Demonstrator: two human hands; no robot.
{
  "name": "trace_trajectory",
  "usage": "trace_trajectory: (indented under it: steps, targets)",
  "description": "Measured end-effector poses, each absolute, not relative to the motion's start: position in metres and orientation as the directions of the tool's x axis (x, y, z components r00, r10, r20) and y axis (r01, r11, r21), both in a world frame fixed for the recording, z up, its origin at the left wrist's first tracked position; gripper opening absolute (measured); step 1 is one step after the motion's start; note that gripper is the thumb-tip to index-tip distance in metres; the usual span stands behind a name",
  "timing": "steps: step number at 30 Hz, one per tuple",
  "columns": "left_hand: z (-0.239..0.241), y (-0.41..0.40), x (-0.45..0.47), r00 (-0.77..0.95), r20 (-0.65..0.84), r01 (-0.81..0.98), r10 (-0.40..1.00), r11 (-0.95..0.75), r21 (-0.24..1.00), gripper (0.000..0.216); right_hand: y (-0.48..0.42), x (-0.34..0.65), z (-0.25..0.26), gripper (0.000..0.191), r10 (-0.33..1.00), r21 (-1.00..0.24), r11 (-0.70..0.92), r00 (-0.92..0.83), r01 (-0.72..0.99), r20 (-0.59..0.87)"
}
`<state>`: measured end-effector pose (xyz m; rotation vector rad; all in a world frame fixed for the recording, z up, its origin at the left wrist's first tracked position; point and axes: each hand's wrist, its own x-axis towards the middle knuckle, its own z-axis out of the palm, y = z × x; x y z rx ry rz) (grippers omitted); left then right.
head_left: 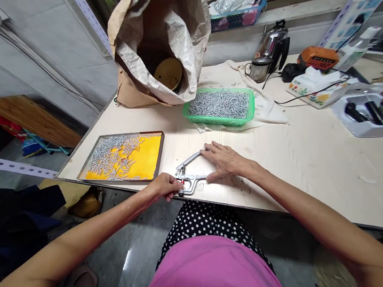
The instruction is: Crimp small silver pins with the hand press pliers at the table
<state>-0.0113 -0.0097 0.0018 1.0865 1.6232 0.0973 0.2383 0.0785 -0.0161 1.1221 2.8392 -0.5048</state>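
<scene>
A silver hand-squeeze tool with two spread handles, a spring and a red part lies at the table's front edge. My left hand is closed in a pinch at the tool's head; anything small between its fingertips is hidden. Spread over the handle ends, my right hand has its fingers stretched past the upper handle and its thumb by the lower one. Left of the tool, a shallow tray with a yellow bottom holds many small silver metal pins. Behind, a green plastic basket is full of similar pins.
A large woven sack stands open at the back left. Further right are a metal kettle, a steel cup, an orange device, a tissue box and a white tray with dark tools.
</scene>
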Motion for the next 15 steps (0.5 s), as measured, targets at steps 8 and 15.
trace_trajectory:
  steps: [8,15]
  targets:
    - [0.0,-0.012,-0.012,0.016,-0.744,0.593,0.668,0.593,0.545,0.042,0.074,0.233,-0.011,0.106,0.641,-0.216,0.718,-0.75,0.661,-0.165]
    - [0.001,-0.01,-0.008,0.01,-0.753,0.588,0.658,0.605,0.537,0.042,0.063,0.233,-0.004,0.078,0.657,-0.191,0.712,-0.737,0.676,-0.162]
